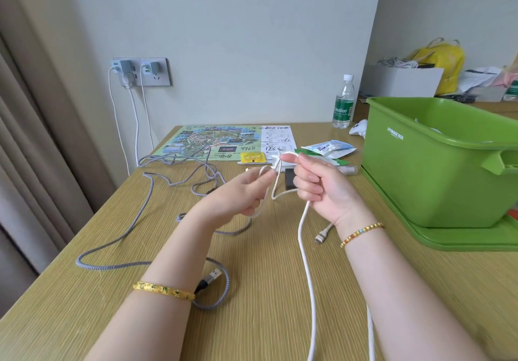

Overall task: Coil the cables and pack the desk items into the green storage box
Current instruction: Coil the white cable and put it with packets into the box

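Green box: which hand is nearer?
Right. The right hand is raised just left of the green box, gripping the white cable. The left hand holds the same cable farther left.

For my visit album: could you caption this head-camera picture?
Both hands, left hand and right hand, loop a white cable beside the green storage box.

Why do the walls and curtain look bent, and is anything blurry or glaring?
Head view: the wide-angle lens bows the curtain and box near the edges; light is soft and even, with faint shadows and no glare; the left hand and right hand on the white cable look slightly soft; the far clutter is hazy.
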